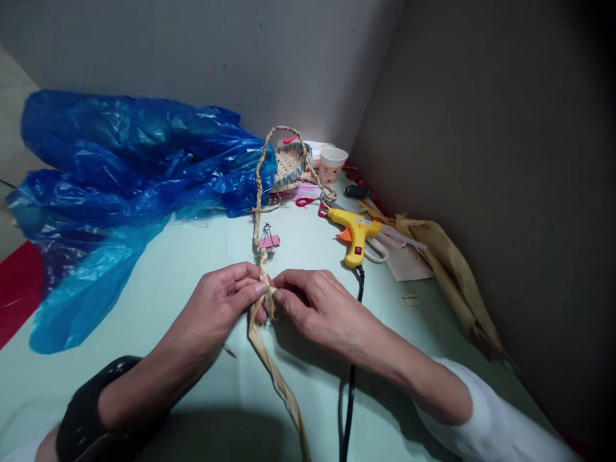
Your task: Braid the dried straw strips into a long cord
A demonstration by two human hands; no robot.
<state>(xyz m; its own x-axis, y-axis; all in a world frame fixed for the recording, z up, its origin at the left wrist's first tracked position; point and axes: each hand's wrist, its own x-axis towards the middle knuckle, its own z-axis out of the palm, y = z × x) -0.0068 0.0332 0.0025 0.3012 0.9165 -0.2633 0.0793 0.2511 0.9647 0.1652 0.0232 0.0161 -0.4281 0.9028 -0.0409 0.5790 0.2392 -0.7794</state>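
A thin tan braid (260, 186) of dried plant fibre runs up from my hands, loops over at the back and curls down near the glue gun. My left hand (224, 301) pinches the braid's near end between thumb and fingers. Close against it, my right hand (312, 305) grips a short strand at the same spot. Below the fingers a long loose fibre strip (279, 378) trails toward the table's front edge. A pink binder clip (269, 242) lies beside the braid, just beyond my hands; whether it grips the braid I cannot tell.
A yellow glue gun (357, 234) lies right of centre, its black cord (353, 385) running forward. Behind are a paper cup (332, 163), a woven piece (289, 165) and red-handled scissors (308, 201). Blue plastic (144, 160) covers the left; dried husks (447, 282) lie right.
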